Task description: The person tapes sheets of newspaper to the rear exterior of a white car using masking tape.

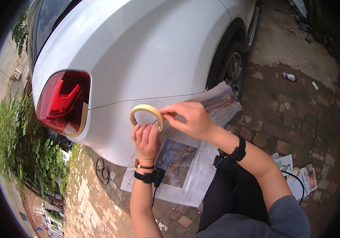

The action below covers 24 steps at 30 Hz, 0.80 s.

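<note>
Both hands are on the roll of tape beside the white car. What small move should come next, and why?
Probably the right hand should pull a short strip free while the left hand steadies the beige ring-shaped roll of masking tape. The right fingertips pinch at the roll's edge, and the sheet of newspaper lies against the white car body panel.

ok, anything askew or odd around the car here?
Mostly tidy. Litter lies on the brick ground: a crushed bottle near the rear wheel. Tape strip on the tail light edge and the newspaper against the bumper look deliberate.
</note>
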Each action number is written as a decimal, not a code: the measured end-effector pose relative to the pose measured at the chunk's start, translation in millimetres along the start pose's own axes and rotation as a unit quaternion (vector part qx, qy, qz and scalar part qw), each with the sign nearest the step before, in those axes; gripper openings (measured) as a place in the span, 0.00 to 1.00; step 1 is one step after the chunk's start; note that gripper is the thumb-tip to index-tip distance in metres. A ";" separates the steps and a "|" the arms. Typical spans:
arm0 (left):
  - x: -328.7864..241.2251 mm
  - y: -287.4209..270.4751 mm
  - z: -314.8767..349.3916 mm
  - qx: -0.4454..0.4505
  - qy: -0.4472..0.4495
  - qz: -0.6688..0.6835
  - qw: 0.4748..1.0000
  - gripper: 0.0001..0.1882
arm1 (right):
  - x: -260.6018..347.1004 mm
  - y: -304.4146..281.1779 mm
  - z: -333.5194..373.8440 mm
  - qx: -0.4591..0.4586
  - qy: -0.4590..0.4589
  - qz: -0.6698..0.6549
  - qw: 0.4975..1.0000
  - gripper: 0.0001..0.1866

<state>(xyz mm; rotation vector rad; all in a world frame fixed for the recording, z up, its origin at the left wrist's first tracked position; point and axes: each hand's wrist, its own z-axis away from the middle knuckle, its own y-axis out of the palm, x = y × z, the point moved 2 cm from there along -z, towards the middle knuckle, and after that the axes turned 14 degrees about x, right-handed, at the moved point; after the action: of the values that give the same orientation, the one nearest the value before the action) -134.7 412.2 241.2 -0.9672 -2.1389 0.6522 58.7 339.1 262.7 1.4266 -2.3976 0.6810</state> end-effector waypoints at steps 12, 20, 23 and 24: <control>-0.2 -2.9 -0.7 0.012 0.016 0.021 1.000 0.14 | -5.5 -7.4 -21.4 0.054 -0.082 0.107 0.989 0.09; 0.6 -1.7 -2.1 0.002 0.006 0.029 1.000 0.15 | -24.7 -4.8 -6.5 0.055 -0.051 0.054 0.996 0.09; 0.0 -1.1 0.7 0.012 0.004 0.040 0.999 0.15 | -21.4 -6.0 -11.3 0.030 -0.088 0.086 0.992 0.09; -0.4 -1.2 -0.6 0.013 0.006 0.039 0.999 0.15 | -19.9 -7.4 -14.0 0.028 -0.099 0.096 0.990 0.08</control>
<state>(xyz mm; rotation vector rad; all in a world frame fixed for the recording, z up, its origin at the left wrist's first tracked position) -134.6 411.3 242.2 -1.0430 -2.0857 0.7077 74.6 358.3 267.5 1.3533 -2.7181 0.6840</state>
